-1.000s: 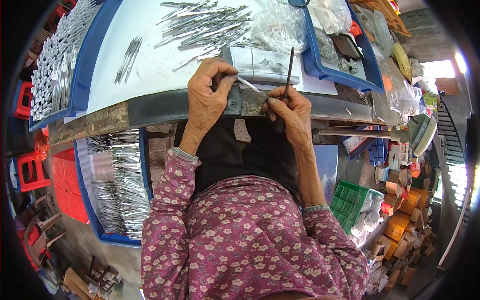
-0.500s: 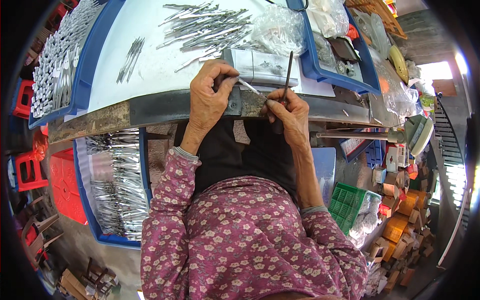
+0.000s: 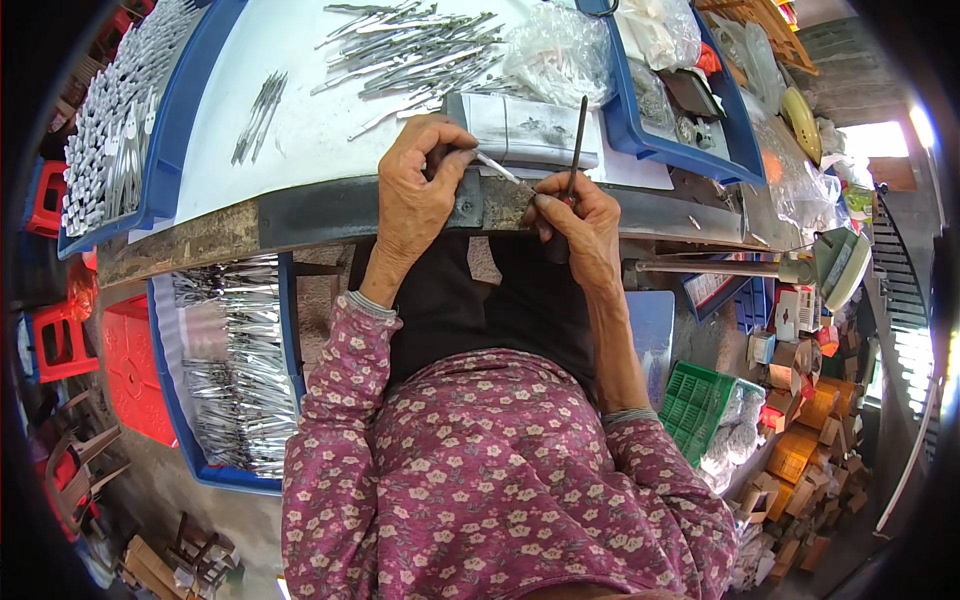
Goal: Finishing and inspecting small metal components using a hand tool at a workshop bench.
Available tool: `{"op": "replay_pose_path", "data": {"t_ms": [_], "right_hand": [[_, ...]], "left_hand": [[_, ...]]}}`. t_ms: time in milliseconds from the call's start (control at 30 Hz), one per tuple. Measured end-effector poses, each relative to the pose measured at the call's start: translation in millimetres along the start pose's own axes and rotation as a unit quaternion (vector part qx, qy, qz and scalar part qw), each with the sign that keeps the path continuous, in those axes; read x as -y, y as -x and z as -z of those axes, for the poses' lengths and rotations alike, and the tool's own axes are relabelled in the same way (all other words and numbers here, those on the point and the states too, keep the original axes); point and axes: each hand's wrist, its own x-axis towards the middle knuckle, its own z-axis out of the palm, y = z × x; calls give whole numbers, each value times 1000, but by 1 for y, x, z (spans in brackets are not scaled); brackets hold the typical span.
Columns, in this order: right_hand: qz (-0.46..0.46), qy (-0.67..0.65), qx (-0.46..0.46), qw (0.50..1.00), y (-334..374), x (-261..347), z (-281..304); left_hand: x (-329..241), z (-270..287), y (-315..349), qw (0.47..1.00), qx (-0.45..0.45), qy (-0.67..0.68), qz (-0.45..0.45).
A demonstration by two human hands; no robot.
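Note:
Between my hands, above the table's front edge, a slender silvery metal piece [image 3: 498, 167] slants down to the right. My left hand [image 3: 415, 195] is closed, pinching its upper left end. The fingertips of my right hand [image 3: 587, 228] meet at its lower right end. That same hand grips a screwdriver-like tool [image 3: 580, 140], its thin dark shaft pointing up and its dark handle below the palm. Fingers hide the spot where the piece's lower end sits. Just behind lies a flat, plastic-wrapped block [image 3: 530, 130] with dark smudges.
Loose metal pieces [image 3: 425, 55] and a smaller bunch [image 3: 261, 118] lie on the white sheet. Blue trays stand left [image 3: 170, 165] and right [image 3: 640, 140] on the table. Another blue tray [image 3: 215, 478] with metal pieces is lower left. A lamp [image 3: 845, 268] juts out at right.
Both hands keep nearly the same place and grip. The tool's shaft and the right fingertips have shifted only slightly; the metal piece stays between the hands.

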Motion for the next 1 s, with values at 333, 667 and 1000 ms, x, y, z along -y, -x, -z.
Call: {"op": "replay_pose_path", "data": {"t_ms": [333, 667, 1000], "right_hand": [[-6, 4, 10, 1000, -2, 2, 2], [8, -32, -3, 999, -5, 7, 7], [35, -6, -9, 999, -14, 21, 12]], "left_hand": [[4, 0, 0, 1000, -4, 11, -5], [3, -1, 1, 1000, -4, 22, 1], [5, -3, 1, 1000, -16, 11, 4]]}}
